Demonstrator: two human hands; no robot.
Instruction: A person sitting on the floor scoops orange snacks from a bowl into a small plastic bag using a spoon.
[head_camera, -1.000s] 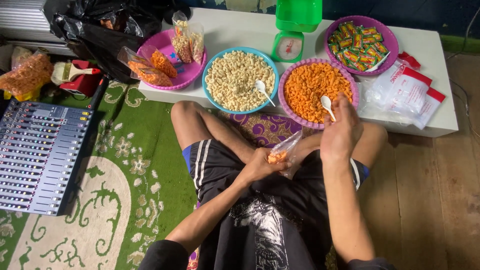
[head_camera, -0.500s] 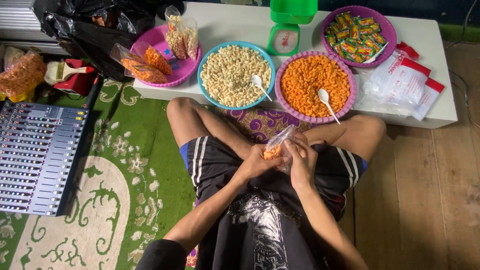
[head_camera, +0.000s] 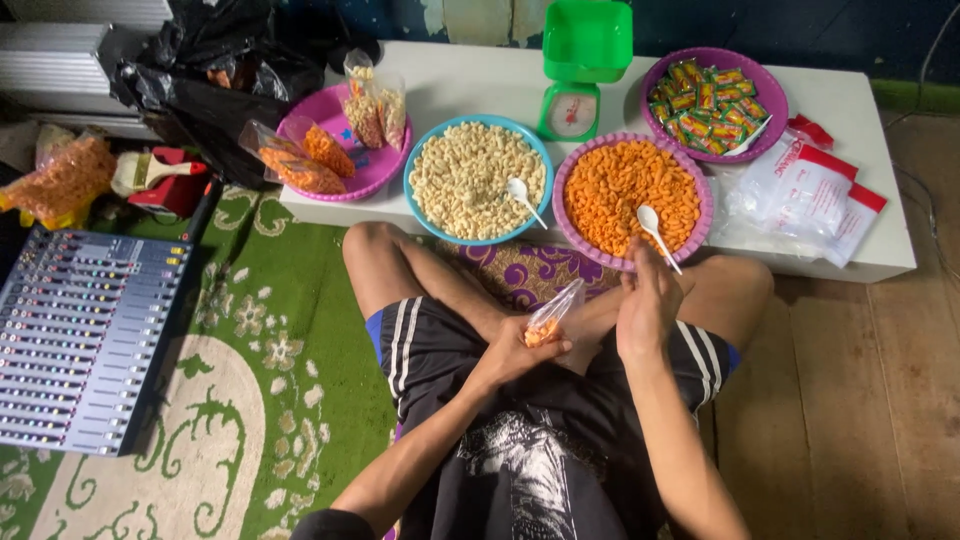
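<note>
The left hand (head_camera: 510, 352) grips a small clear bag (head_camera: 553, 318) below the purple bowl (head_camera: 630, 190). The right hand (head_camera: 648, 300) is closing on the white spoon (head_camera: 655, 232) at that bowl's near rim (grip not confirmed). Risk: a slack bag mouth could let orange snacks (head_camera: 625, 185) spill.

On the counter (head_camera: 470, 60): green scale (head_camera: 583, 62), blue bowl (head_camera: 478, 180) of pale puffs, sachet bowl (head_camera: 715, 92); mixer (head_camera: 80, 335) left on green rug (head_camera: 280, 330).

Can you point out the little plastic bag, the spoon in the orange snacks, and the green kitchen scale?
plastic bag (head_camera: 553, 312), head view, on its clear upper part.
spoon (head_camera: 649, 219), head view, on its white bowl end.
scale (head_camera: 571, 111), head view, on its round dial.
</note>
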